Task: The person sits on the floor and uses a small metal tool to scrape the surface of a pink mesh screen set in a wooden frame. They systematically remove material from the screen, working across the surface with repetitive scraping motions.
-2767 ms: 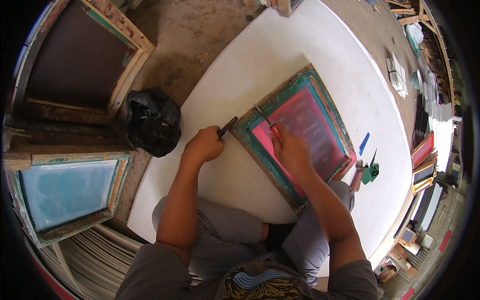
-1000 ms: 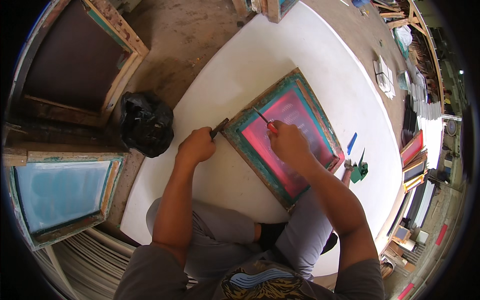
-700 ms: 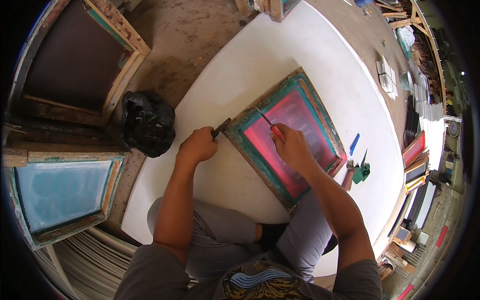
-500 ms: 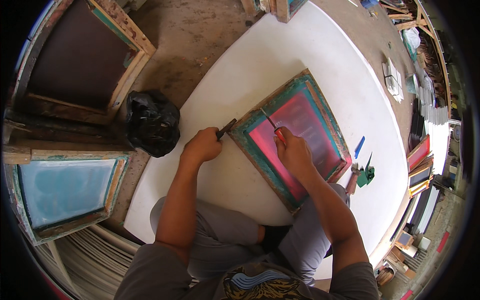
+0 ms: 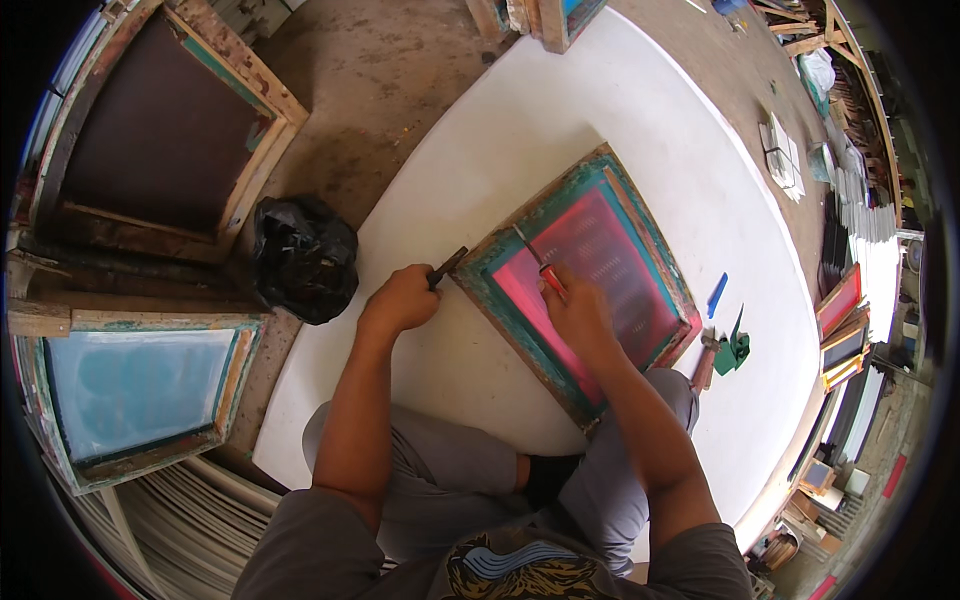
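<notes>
A wooden screen-printing frame (image 5: 530, 338) with pink mesh (image 5: 625, 290) and teal-stained inner edges lies aslant on the white board in front of my crossed legs. My right hand (image 5: 580, 318) is closed round the red handle of a screwdriver (image 5: 551, 279). Its thin shaft points up and left, with the tip by the inner edge of the frame's upper-left side. Just left of the frame's left corner, my left hand (image 5: 400, 300) grips a dark, narrow hand tool (image 5: 449, 266). The kind of that tool is hard to tell; its end is close to the corner.
On the board's right lie a blue strip (image 5: 717, 294), a green scrap (image 5: 733, 352) and a tool with reddish handles (image 5: 705, 362). A black plastic bag (image 5: 304, 258) sits left of the board. Other frames stand at far left, one with pale blue mesh (image 5: 140, 385).
My right hand and the screwdriver have shifted slightly left and toward the frame's upper-left side. Both hands keep their grip. The view has tilted a little.
</notes>
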The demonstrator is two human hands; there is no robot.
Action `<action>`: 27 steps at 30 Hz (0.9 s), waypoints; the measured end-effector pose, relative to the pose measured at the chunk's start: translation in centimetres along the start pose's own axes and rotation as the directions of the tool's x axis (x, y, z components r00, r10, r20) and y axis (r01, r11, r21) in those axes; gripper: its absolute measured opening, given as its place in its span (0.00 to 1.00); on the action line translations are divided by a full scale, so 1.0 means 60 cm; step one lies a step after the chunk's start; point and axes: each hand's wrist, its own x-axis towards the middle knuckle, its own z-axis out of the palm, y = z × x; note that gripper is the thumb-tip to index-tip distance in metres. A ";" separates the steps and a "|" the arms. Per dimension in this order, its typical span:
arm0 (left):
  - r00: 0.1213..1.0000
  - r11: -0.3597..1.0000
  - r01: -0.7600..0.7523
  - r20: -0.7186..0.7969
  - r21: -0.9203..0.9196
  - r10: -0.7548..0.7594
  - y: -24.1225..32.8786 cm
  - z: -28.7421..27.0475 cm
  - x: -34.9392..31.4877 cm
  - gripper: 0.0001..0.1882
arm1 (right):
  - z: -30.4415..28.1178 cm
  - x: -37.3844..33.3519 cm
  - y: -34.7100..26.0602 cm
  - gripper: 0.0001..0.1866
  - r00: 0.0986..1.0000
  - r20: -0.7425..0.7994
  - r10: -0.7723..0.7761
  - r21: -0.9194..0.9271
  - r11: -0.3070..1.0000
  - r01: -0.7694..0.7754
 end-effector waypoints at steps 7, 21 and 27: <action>1.000 1.000 0.001 -0.016 -0.013 -0.001 -0.004 0.002 0.000 0.21 | -0.035 0.022 0.017 0.24 0.741 0.576 0.345 0.553 0.503 -0.664; 1.000 1.000 0.007 0.014 -0.010 -0.007 -0.001 -0.002 0.001 0.21 | -0.064 0.021 -0.030 0.16 0.990 0.045 0.137 -0.151 0.980 -0.129; 1.000 1.000 0.020 0.010 0.009 -0.020 -0.004 0.003 0.004 0.20 | -0.091 0.045 -0.056 0.14 0.981 0.164 0.105 -0.300 0.952 -0.051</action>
